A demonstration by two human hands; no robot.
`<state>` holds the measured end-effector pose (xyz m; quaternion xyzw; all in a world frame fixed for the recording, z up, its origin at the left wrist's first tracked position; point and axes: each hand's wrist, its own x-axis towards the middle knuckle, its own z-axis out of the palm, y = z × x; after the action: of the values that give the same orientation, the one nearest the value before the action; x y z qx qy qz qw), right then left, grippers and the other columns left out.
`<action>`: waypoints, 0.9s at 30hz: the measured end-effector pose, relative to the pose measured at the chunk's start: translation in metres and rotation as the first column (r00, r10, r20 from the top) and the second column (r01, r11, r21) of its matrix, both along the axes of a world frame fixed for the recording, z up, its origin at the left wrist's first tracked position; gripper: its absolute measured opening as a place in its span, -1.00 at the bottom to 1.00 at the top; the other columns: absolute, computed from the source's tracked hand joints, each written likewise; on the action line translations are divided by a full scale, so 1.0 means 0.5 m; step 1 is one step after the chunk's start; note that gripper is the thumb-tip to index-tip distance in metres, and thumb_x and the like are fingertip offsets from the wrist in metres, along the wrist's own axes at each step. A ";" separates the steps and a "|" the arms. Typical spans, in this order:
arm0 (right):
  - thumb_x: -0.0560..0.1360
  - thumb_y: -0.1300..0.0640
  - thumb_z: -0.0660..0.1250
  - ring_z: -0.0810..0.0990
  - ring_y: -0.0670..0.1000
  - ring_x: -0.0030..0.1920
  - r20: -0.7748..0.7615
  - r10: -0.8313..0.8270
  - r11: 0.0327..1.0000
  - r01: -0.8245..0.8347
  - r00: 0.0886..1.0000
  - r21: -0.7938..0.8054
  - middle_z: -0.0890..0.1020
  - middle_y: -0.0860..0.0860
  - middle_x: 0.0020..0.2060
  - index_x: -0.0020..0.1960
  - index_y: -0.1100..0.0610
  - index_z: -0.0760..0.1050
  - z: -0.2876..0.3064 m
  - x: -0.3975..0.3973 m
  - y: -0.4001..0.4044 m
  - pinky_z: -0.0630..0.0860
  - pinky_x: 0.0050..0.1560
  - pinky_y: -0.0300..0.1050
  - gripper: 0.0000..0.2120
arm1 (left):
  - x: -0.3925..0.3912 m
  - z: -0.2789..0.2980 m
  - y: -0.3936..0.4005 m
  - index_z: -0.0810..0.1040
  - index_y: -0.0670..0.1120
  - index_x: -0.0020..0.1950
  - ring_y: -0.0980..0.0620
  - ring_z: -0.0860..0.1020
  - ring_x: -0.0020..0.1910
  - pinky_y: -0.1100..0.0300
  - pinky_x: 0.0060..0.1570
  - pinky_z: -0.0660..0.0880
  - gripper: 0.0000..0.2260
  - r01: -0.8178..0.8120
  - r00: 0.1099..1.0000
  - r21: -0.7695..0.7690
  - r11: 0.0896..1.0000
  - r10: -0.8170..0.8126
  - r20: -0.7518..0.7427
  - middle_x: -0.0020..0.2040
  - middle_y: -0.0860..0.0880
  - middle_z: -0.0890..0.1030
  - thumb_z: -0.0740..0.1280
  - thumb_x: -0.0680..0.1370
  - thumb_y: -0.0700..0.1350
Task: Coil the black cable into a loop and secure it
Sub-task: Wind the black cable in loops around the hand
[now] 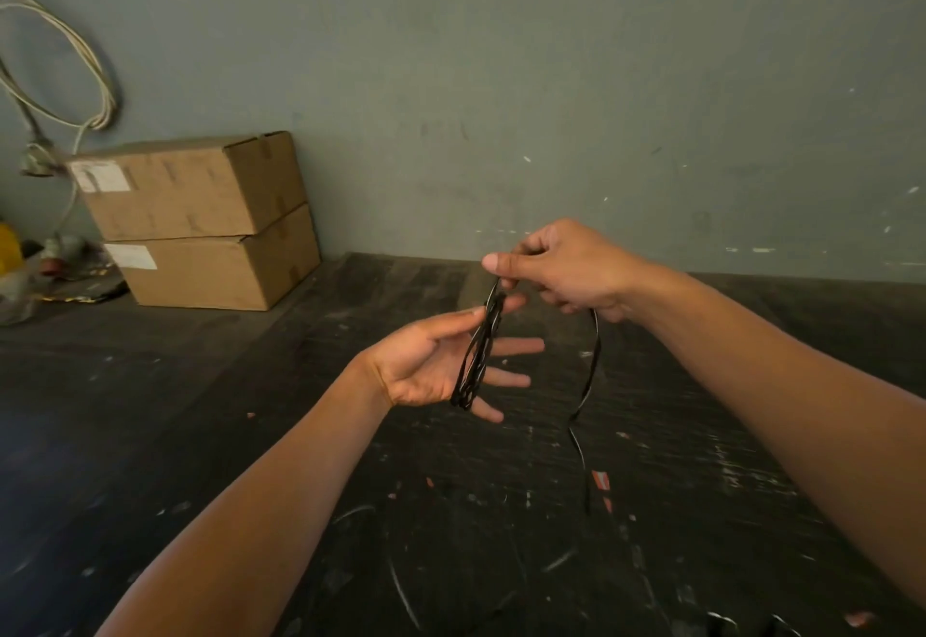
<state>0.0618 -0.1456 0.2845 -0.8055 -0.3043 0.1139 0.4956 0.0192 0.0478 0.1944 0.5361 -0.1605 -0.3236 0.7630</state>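
A thin black cable hangs as a narrow bundle of several loops in mid-air above a dark table. My right hand pinches the top of the bundle between thumb and fingers. A loose strand of the cable drops from under that hand and trails down towards the table. My left hand is palm-up with its fingers spread just behind the hanging loops; the thumb touches the bundle near its top, but the hand does not close on it.
Two stacked cardboard boxes stand at the back left against a grey-green wall. White cables hang on the wall above clutter at the left edge. The dark table is scuffed and speckled with small scraps.
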 end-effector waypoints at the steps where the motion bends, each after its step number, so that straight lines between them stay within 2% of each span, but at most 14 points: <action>1: 0.45 -0.12 0.44 0.25 -0.11 -0.62 0.019 -0.012 1.000 0.012 1.000 -0.006 0.57 0.01 -0.52 -0.23 0.12 0.58 0.001 0.005 0.001 0.18 -0.64 -0.28 -0.70 | -0.003 0.002 0.000 0.26 0.19 0.53 -0.36 0.25 0.49 -0.47 0.27 0.22 -0.40 0.024 1.000 0.002 1.000 -0.024 0.011 0.56 -0.19 0.26 0.38 0.52 0.08; 4: 0.36 -0.18 0.48 0.21 -0.11 -0.62 0.049 -0.043 0.999 0.042 0.998 0.023 0.32 -0.11 -0.63 -0.27 0.08 0.55 0.001 0.025 -0.001 0.16 -0.62 -0.27 -0.67 | -0.013 0.008 -0.002 0.23 0.20 0.55 -0.39 0.20 0.50 -0.48 0.27 0.19 -0.41 0.089 0.995 -0.023 0.996 -0.088 0.037 0.58 -0.21 0.21 0.35 0.55 0.06; 7: 0.26 -0.26 0.45 0.23 -0.12 -0.59 0.009 -0.010 0.996 0.009 1.000 0.084 0.32 -0.12 -0.59 -0.22 0.08 0.55 -0.013 0.050 -0.014 0.18 -0.59 -0.27 -0.60 | -0.021 0.014 -0.003 0.24 0.20 0.54 -0.41 0.15 0.51 -0.49 0.27 0.17 -0.45 0.116 0.992 -0.080 0.990 -0.112 0.058 0.59 -0.22 0.18 0.32 0.57 0.05; 9: 0.30 -0.24 0.42 0.26 -0.11 -0.55 -0.036 0.049 0.991 -0.044 0.998 0.125 0.36 -0.10 -0.54 -0.18 0.07 0.56 -0.041 0.063 -0.022 0.22 -0.55 -0.26 -0.63 | -0.024 0.021 -0.006 0.24 0.21 0.54 -0.41 0.13 0.51 -0.49 0.27 0.16 -0.46 0.137 0.988 -0.086 0.987 -0.130 0.084 0.59 -0.22 0.16 0.32 0.58 0.05; 13: 0.54 -0.11 0.30 0.38 -0.11 -0.44 -0.140 0.129 0.976 -0.101 0.982 0.192 0.49 -0.05 -0.40 -0.02 0.13 0.58 -0.135 0.075 -0.020 0.35 -0.42 -0.23 -0.70 | -0.023 0.042 -0.012 0.23 0.19 0.54 -0.40 0.17 0.50 -0.49 0.27 0.18 -0.47 0.150 0.977 -0.083 0.985 -0.135 0.162 0.58 -0.22 0.18 0.29 0.59 0.05; 15: 0.62 0.06 0.20 0.39 -0.07 -0.37 -0.224 0.163 0.970 -0.115 0.961 0.213 0.51 0.00 -0.32 -0.06 0.03 0.60 -0.190 0.071 -0.010 0.35 -0.35 -0.17 -0.79 | -0.022 0.052 -0.013 0.26 0.18 0.53 -0.38 0.18 0.49 -0.48 0.25 0.18 -0.48 0.133 0.979 -0.114 0.984 -0.112 0.172 0.57 -0.21 0.18 0.30 0.59 0.04; 17: 0.61 0.12 0.16 0.37 -0.08 -0.38 -0.330 0.168 0.971 -0.099 0.929 0.218 0.45 -0.03 -0.35 -0.09 -0.01 0.60 -0.239 0.059 -0.003 0.36 -0.36 -0.17 -0.75 | -0.019 0.058 -0.011 0.26 0.18 0.53 -0.39 0.14 0.50 -0.48 0.25 0.18 -0.48 0.115 0.983 -0.161 0.980 -0.090 0.159 0.58 -0.24 0.15 0.31 0.58 0.03; 20: 0.61 -0.02 0.20 0.33 -0.10 -0.43 -0.432 0.198 0.968 -0.104 0.880 0.230 0.35 -0.08 -0.40 -0.14 -0.01 0.55 -0.294 0.032 0.005 0.36 -0.39 -0.19 -0.77 | -0.012 0.067 -0.005 0.28 0.18 0.52 -0.41 0.13 0.50 -0.49 0.25 0.16 -0.50 0.086 0.984 -0.207 0.974 -0.052 0.168 0.58 -0.25 0.15 0.30 0.59 0.02; 23: 0.60 -0.10 0.20 0.35 -0.11 -0.44 -0.445 0.218 0.973 -0.157 0.869 0.171 0.36 -0.10 -0.42 -0.09 0.04 0.52 -0.330 0.001 0.021 0.40 -0.40 -0.17 -0.74 | -0.002 0.077 0.002 0.28 0.20 0.52 -0.43 0.15 0.49 -0.49 0.24 0.18 -0.51 0.042 0.985 -0.221 0.974 -0.004 0.172 0.57 -0.24 0.17 0.29 0.59 0.03; 27: 0.59 -0.16 0.20 0.35 -0.10 -0.46 -0.464 0.308 0.951 -0.262 0.831 0.163 0.36 -0.11 -0.42 -0.09 0.01 0.54 -0.323 -0.044 0.044 0.42 -0.43 -0.18 -0.71 | 0.014 0.072 0.010 0.27 0.24 0.51 -0.42 0.22 0.47 -0.47 0.20 0.26 -0.51 -0.065 0.986 -0.187 0.980 0.092 0.138 0.56 -0.22 0.24 0.25 0.58 0.07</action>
<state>0.0397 -0.1238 0.1228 -0.6731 -0.2921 0.3700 0.5698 0.0260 0.0526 0.2303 0.4923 -0.2234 -0.2371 0.8072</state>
